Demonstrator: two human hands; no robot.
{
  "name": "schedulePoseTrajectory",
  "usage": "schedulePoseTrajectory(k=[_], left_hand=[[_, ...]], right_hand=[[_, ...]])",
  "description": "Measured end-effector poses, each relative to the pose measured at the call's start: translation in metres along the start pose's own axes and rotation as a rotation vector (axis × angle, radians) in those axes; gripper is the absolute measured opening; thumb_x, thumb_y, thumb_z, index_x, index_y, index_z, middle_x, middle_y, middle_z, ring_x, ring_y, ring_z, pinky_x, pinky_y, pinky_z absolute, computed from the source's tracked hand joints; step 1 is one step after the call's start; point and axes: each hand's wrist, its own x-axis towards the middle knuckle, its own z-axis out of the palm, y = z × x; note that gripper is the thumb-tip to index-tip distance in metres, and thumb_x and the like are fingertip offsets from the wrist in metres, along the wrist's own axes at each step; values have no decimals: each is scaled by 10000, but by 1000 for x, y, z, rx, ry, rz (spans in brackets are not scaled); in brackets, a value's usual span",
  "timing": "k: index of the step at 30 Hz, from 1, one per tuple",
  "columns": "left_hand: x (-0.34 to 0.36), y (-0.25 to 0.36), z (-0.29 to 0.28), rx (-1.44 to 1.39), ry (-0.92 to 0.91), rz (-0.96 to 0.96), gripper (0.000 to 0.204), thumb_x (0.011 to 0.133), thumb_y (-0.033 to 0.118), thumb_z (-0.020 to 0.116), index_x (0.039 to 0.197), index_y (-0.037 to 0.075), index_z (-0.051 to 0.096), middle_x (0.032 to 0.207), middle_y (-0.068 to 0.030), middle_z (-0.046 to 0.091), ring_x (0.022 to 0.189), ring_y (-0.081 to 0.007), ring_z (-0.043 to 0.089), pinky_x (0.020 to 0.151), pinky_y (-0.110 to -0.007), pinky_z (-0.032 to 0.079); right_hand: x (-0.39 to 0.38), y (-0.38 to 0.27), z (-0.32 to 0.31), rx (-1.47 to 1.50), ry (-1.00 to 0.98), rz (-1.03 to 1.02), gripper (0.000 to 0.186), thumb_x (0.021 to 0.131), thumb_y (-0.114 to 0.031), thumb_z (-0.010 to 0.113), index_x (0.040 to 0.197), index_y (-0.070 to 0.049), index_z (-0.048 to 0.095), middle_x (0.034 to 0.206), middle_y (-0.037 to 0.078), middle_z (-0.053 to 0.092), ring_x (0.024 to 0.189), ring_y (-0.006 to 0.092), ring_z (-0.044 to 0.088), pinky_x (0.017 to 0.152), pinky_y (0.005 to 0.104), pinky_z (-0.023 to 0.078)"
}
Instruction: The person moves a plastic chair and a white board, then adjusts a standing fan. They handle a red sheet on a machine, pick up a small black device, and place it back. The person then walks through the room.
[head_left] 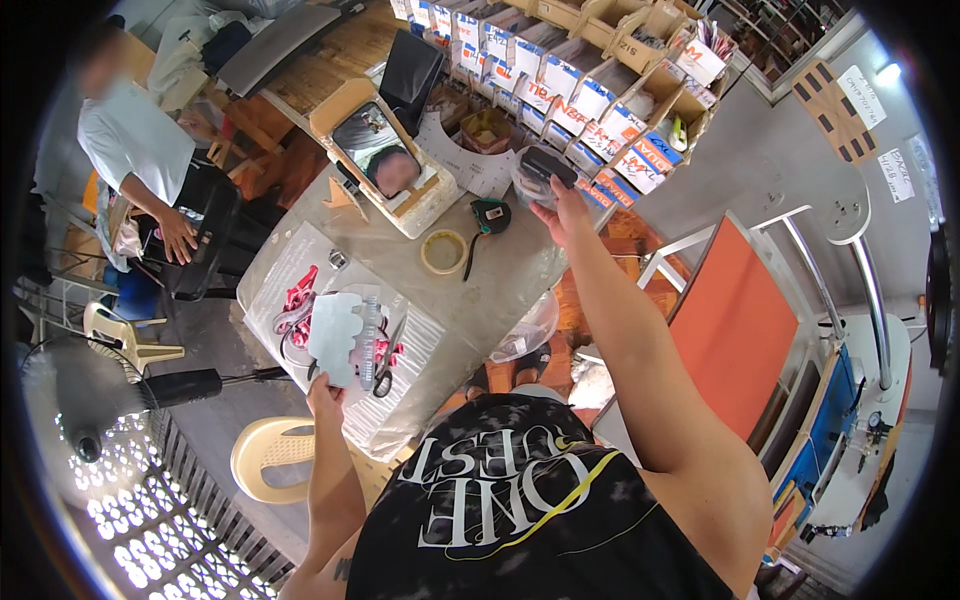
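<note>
My left hand pinches the lower edge of a pale flat sheet with a scalloped right side. Beside that sheet lies a clear ridged plastic strip. Red-and-white pieces show from under the sheet, partly hidden by it. Out at the far right corner of the table, my right hand grips a clear container with a dark rectangular piece on top. Whether that piece is a lid or a separate thing I cannot tell.
On the table are a tape measure, a tape roll and a framed mirror. Labelled cardboard bins line the back. A fan and plastic chair stand left; another person sits beyond.
</note>
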Motion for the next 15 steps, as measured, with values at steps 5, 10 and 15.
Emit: schedulePoseTrajectory(k=[5, 10, 15], left_hand=[[-33, 43, 3, 1034, 266, 353, 397, 936, 335, 644, 1187, 29, 624, 1022, -133, 682, 906, -271, 680, 796, -433, 550], [-67, 91, 73, 1158, 48, 882, 512, 899, 269, 712, 1316, 12, 564, 1202, -162, 645, 1056, -299, 639, 907, -410, 526], [-51, 70, 236, 839, -486, 804, 948, 789, 281, 837, 1516, 16, 288, 1456, -207, 459, 1233, -337, 546, 1008, -422, 471]], right_hand=[[-13, 14, -31, -185, 62, 70, 675, 932, -355, 707, 1442, -66, 373, 1457, 133, 392, 956, 248, 614, 820, 403, 581], [-57, 1, -110, -596, 74, -267, 512, 921, -290, 719, 1323, -30, 538, 1143, 104, 647, 890, 169, 649, 773, 329, 551], [-136, -43, -163, -958, 223, -695, 300, 900, -182, 700, 1136, 0, 661, 994, 113, 703, 956, 216, 669, 867, 352, 526]])
